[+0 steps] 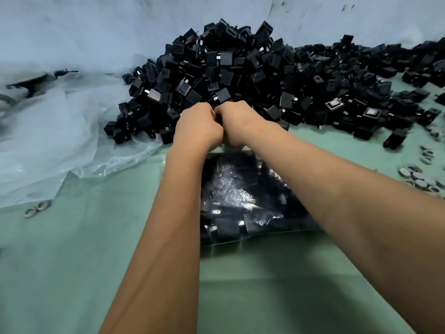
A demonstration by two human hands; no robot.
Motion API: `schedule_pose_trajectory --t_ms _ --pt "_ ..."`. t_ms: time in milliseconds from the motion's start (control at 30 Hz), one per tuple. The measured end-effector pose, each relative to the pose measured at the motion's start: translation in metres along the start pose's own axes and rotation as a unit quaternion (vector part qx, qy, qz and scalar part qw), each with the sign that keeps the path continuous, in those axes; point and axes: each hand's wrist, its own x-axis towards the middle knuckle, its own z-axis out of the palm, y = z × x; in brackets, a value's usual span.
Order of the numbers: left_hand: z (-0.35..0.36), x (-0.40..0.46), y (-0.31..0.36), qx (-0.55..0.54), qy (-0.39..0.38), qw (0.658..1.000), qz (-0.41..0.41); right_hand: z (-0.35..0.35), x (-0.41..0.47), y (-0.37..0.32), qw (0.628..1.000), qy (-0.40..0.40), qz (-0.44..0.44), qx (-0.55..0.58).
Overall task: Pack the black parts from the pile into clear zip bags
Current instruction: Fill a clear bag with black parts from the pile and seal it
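Two fists are bunched knuckle to knuckle at the far edge of the clear plastic zip bag [243,201], left hand [197,131] and right hand [237,126], fingers curled under, most likely pinching the zip strip shut, though the actual pinch is hidden. The bag is kept flat on the green table mat [72,261], already stuffed with small black boxy plastic parts. Just beyond, the big loose pile [240,75] is left within easy reach.

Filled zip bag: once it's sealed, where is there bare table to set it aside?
Bare green table lies near left, between the left forearm and the clear plastic sheet, two rings at its edge. Far side is crowded by the pile of black parts; right edge holds scattered rings.
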Motion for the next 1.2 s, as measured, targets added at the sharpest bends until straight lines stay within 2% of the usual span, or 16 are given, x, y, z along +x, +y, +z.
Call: schedule_pose_trajectory --t_ms 67,267,500,567,633,700,733,833,933,1067,1200 --pt "0.000 0.000 0.000 0.000 0.011 1.000 -0.008 0.006 0.000 -0.006 0.999 0.030 0.019 0.019" --pt "0.001 -0.002 0.002 -0.017 -0.010 1.000 -0.008 0.014 -0.004 -0.003 0.998 0.051 0.039 0.021" --pt "0.005 -0.005 0.015 -0.098 -0.026 0.995 -0.008 0.001 -0.015 0.023 1.000 0.027 0.005 0.014" --pt "0.006 -0.006 0.020 -0.132 0.003 0.991 -0.002 -0.011 -0.021 0.036 0.993 0.084 0.008 0.082" --pt "0.008 -0.007 0.028 -0.169 0.047 0.984 0.018 -0.024 -0.037 0.056 0.971 0.176 0.025 0.161" --pt "0.013 -0.010 0.038 -0.161 0.060 0.983 0.061 -0.032 -0.062 0.081 0.946 0.233 0.049 0.221" --pt "0.017 -0.012 0.043 -0.149 0.039 0.984 0.090 -0.031 -0.077 0.094 0.933 0.247 0.062 0.254" --pt "0.033 -0.024 0.058 -0.115 -0.088 0.973 0.181 -0.020 -0.125 0.126 0.900 0.288 0.103 0.311" --pt "0.044 -0.034 0.070 -0.070 -0.167 0.948 0.262 -0.003 -0.154 0.152 0.891 0.288 0.155 0.314" --pt "0.058 -0.045 0.081 0.004 -0.210 0.926 0.313 0.005 -0.165 0.167 0.907 0.212 0.154 0.331" --pt "0.057 -0.044 0.081 0.015 -0.164 0.925 0.343 0.000 -0.167 0.162 0.895 0.210 0.101 0.381"
